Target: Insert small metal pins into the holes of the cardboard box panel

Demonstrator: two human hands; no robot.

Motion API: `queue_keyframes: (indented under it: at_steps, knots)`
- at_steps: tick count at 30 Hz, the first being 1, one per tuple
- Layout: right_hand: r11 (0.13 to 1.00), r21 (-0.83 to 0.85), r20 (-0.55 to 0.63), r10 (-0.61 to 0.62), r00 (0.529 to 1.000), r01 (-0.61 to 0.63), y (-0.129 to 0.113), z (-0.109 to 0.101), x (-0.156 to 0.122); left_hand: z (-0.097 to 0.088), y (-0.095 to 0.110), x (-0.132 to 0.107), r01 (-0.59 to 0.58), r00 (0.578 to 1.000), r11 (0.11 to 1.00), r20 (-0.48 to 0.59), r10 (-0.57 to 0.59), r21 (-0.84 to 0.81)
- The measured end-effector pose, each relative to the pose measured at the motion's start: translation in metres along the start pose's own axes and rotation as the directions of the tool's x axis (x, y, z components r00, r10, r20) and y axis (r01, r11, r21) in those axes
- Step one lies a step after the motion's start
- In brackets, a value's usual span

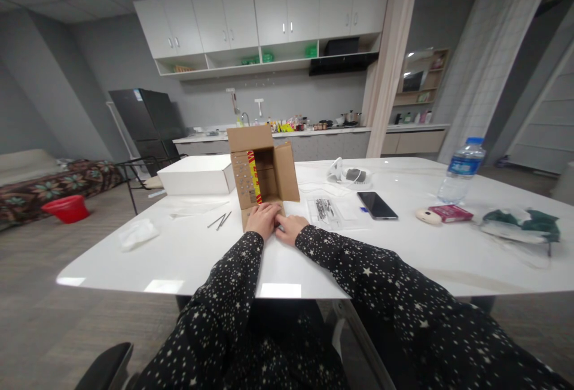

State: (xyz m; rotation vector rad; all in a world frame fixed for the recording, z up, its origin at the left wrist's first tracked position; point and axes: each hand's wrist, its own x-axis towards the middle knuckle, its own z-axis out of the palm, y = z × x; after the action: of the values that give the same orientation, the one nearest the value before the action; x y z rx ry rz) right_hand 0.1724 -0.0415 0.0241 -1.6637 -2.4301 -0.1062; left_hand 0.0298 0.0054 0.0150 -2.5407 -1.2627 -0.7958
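An opened cardboard box (265, 177) stands on the white table, its mouth towards me and its flaps spread. Several small shiny dots and a yellow-red strip mark its left side flap. My left hand (261, 221) is closed over the lower front flap. My right hand (291, 228) meets it from the right, fingers bent together at the same flap; whatever lies between those fingertips is hidden. To the left of the hands lie thin metal rods (220, 221), perhaps screws or nails. A clear plastic case (327, 213) with small dark pieces rests to the right.
A white box (197, 174) stands behind on the left, with crumpled white plastic (138, 235) nearer me. On the right are a phone (377, 205), a maroon pack (451, 213), a water bottle (461, 170) and a green-white bundle (522, 225). A white device (350, 173) sits farther back.
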Motion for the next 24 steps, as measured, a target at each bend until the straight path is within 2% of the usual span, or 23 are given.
queue_keyframes:
  at_steps: [5, 11, 18, 24]
  knots:
    - [1.0, -0.006, 0.004, 0.0, 1.0, 0.0, -0.0002, -0.0003, 0.0, -0.0025, 0.0011, 0.0007, -0.023, 0.999, 0.998, 0.045, 0.021, 0.055]
    - [1.0, -0.002, 0.009, 0.009, 1.0, -0.009, -0.0012, -0.0012, -0.0005, -0.0013, -0.0009, -0.0002, -0.037, 0.999, 0.992, 0.016, 0.035, 0.121]
    - [1.0, 0.029, 0.005, 0.001, 1.0, -0.001, -0.0003, -0.0008, -0.0004, -0.0013, -0.0016, -0.0001, 0.005, 1.0, 0.987, -0.025, -0.001, 0.162]
    - [0.999, 0.033, -0.009, -0.004, 1.0, 0.004, 0.0004, 0.0008, 0.0006, -0.0013, -0.0029, 0.0011, 0.033, 0.999, 0.98, -0.011, -0.032, 0.194]
